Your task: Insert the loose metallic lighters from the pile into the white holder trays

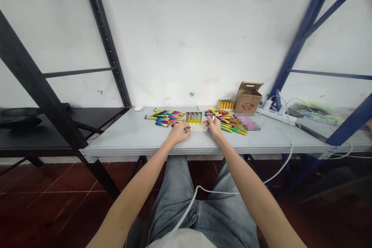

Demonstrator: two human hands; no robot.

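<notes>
A pale tray with rows of holes (198, 127) lies on the table between my hands. Several shiny gold lighters with dark tops (193, 117) stand upright in a row at its back. My left hand (180, 132) is at the tray's left edge, fingers curled together; whatever may be between them is too small to name. My right hand (214, 126), at the tray's right end, grips a lighter with a dark metal top (213, 117). Loose coloured lighters lie in one pile on the left (165, 117) and another on the right (228, 120).
Behind the right pile are a block of upright yellow lighters (225, 104) and an open cardboard box (247, 99). A power strip (276, 115) with white cables sits farther right. A white round object (138, 108) is at the back left.
</notes>
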